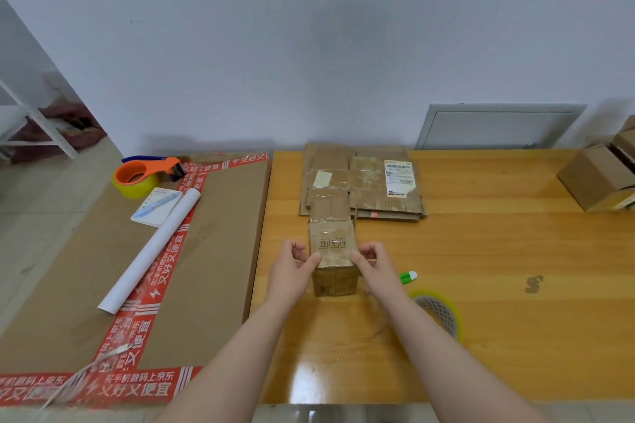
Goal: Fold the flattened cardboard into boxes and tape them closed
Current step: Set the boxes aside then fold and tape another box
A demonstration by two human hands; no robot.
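Note:
A small flattened cardboard piece with printed handling symbols lies on the wooden table in front of me, its flaps spread towards and away from me. My left hand pinches its left edge with thumb and curled fingers. My right hand pinches its right edge the same way. Behind it, near the wall, lies a stack of flattened cardboard with a white shipping label. A roll of clear tape lies flat on the table to the right of my right forearm.
A green-and-white cutter sits beside my right wrist. On the left a large brown carton with red tape carries an orange tape dispenser, a notepad with a pen and a white paper roll. Folded boxes stand far right.

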